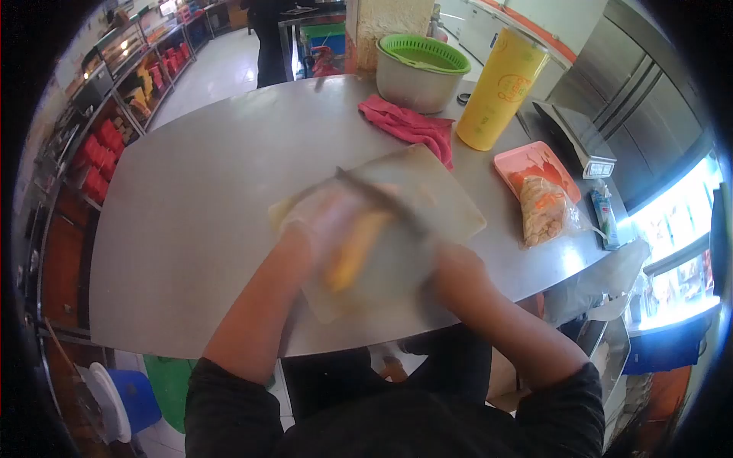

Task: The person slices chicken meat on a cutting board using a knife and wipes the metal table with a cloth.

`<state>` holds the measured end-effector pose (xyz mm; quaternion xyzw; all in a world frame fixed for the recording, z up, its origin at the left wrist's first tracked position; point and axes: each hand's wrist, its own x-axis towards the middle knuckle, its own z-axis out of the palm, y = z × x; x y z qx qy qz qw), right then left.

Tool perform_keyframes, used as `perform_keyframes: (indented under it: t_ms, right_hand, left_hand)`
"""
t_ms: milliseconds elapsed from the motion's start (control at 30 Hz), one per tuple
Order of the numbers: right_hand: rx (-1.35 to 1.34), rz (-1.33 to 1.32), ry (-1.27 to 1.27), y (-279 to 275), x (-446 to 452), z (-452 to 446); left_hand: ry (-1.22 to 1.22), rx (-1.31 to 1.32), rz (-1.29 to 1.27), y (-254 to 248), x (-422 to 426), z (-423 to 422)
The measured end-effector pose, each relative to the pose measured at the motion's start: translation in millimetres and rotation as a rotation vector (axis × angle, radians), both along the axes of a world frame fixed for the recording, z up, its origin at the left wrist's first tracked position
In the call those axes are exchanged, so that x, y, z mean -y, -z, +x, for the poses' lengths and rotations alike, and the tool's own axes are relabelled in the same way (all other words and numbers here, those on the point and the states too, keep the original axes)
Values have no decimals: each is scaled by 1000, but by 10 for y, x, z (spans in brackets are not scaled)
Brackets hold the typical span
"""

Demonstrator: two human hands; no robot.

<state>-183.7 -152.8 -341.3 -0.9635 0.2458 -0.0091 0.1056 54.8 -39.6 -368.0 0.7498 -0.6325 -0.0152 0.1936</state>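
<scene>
My right hand [456, 273] is closed around the handle end of a knife, whose dark, motion-smeared blade [385, 200] slants up and left over a pale cutting board [450, 202]. On the board's left side is my left hand [322, 217], in a clear plastic glove, close to the blade. Its fingers are too blurred to make out. Beside it lies a long yellow piece of food [357, 252], also smeared, so its kind is unclear. Small pale bits [426, 195] sit near the blade on the board's far part.
Behind the board are a pink cloth [408, 126], a pot with a green colander [424, 65] and a tall yellow container [500, 91]. At right stand a pink tray [538, 164], a bagged food pack [544, 214], a box [605, 217] and a scale [576, 137]. A person [269, 42] stands beyond.
</scene>
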Motion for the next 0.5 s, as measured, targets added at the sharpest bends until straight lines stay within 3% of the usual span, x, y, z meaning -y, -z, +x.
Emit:
perform_keyframes:
  t_ms: [100, 200, 333, 400, 500]
  right_hand:
    - [-210, -38, 15, 49, -7, -363]
    - [-334, -55, 50, -53, -67, -474]
    - [-125, 5, 42, -42, -64, -218]
    - [57, 57, 7, -4, -6, 40]
    - [265, 55, -15, 699, 285, 566]
  left_hand:
    - [-83, -27, 226, -174, -8, -61]
    - [-68, -58, 70, 41, -28, -34]
    - [-7, -105, 74, 179, -14, -11]
    - [-37, -113, -44, 511, -3, 139]
    - [-37, -20, -17, 619, 75, 261]
